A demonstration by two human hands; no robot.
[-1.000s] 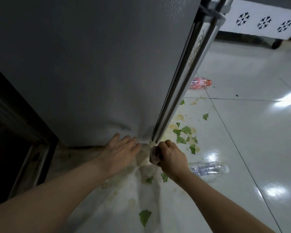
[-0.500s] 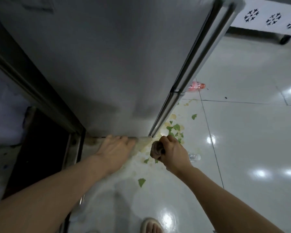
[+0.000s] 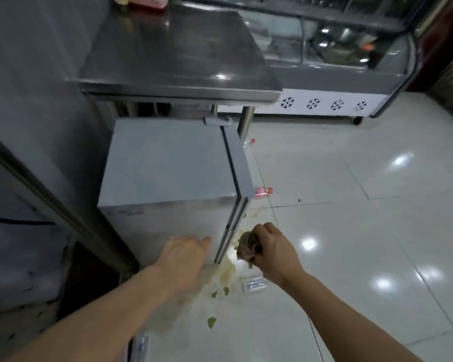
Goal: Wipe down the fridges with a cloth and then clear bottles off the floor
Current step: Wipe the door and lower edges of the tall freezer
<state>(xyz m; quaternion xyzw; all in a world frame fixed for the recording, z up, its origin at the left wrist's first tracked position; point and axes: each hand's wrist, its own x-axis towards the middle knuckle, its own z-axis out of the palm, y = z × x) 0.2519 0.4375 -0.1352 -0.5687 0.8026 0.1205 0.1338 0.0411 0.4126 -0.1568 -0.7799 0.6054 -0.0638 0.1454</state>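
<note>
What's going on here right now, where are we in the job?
A person stands over a small grey fridge, looking down at it. The right hand grips a bunched-up cloth near the fridge's front corner, while the left hand lies open against the fridge's side. No bottle has been picked up: a red-capped bottle lies beyond the fridge, and a clear bottle lies under the right wrist. Green leaf scraps and a yellowish spill are on the floor.

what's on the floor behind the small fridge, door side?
Past the small fridge, a pink bottle lies on the floor, partly hidden by the door edge. Farther back, a red-capped bottle shows near the steel table leg. Anything else is covered.
</note>
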